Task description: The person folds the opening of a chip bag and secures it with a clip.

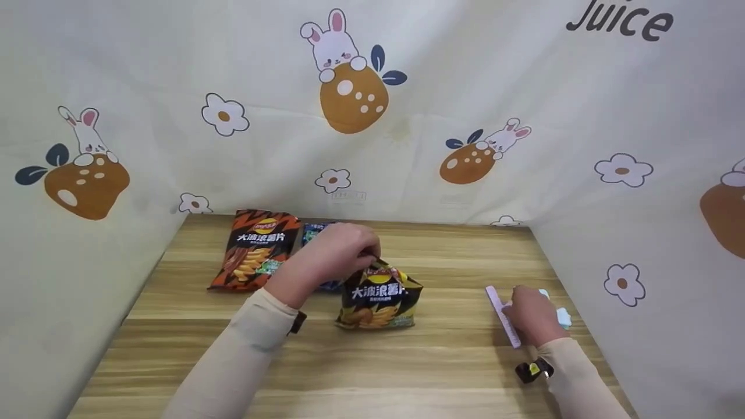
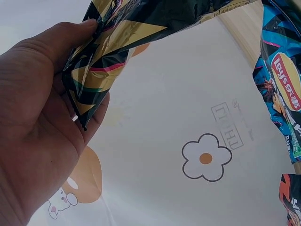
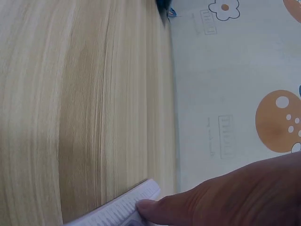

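My left hand point(image 1: 349, 247) pinches the top corner of a black-and-yellow chip bag point(image 1: 381, 299). The bag stands on the table, its top drawn up toward the fingers. In the left wrist view, the thumb presses on the foil and the other fingers lie behind the bag point(image 2: 108, 70). Over at the right side of the table, my right hand point(image 1: 531, 314) holds a long lilac bag clip point(image 1: 502, 317). Its thumb lies on the clip's ridged bar point(image 3: 124, 207) in the right wrist view. Partly hidden behind that hand is a light-blue item point(image 1: 563, 318).
An orange-and-black chip bag point(image 1: 262, 250) lies at the back left of the wooden table point(image 1: 372, 372). Beside it, a blue chip bag point(image 2: 282, 75) is mostly covered by the left arm in the head view. A printed cloth point(image 1: 419, 139) encloses the back and sides.
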`<state>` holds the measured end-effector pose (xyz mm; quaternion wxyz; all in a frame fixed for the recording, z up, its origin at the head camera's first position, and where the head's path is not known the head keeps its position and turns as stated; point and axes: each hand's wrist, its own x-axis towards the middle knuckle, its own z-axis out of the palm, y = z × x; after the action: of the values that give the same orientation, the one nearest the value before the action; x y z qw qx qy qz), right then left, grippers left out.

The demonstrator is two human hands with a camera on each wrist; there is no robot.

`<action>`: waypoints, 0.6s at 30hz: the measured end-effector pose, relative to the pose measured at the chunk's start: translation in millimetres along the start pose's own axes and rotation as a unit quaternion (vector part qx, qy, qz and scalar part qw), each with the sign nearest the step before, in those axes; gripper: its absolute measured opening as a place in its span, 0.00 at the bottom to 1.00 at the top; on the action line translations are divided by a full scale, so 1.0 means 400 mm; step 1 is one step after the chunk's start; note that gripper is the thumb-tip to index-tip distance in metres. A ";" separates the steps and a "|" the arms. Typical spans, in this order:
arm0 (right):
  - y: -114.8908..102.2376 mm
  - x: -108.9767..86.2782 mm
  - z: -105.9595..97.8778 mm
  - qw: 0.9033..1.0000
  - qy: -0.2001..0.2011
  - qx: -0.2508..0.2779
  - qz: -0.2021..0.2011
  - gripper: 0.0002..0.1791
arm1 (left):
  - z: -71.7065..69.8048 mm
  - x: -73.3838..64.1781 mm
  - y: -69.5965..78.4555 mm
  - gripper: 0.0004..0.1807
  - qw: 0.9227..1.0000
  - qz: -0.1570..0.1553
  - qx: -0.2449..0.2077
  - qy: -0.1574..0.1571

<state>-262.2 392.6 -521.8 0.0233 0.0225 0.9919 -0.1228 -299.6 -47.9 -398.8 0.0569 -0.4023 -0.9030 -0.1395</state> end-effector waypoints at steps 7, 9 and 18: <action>-0.020 0.017 -0.006 0.995 -0.031 0.092 -0.016 0.14 | -0.004 0.001 0.003 0.04 1.000 -0.006 -0.004 -0.010; -0.029 0.020 -0.011 0.993 -0.036 0.110 -0.027 0.13 | -0.004 0.000 0.004 0.04 1.000 -0.006 -0.003 -0.010; -0.087 0.016 -0.031 0.973 -0.001 0.222 -0.065 0.14 | -0.005 0.001 0.004 0.03 1.000 0.005 0.002 -0.004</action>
<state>-270.9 362.0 -501.8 0.0104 -0.0375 0.9391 -0.3415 -298.7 -46.9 -396.6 0.0548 -0.4068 -0.9017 -0.1360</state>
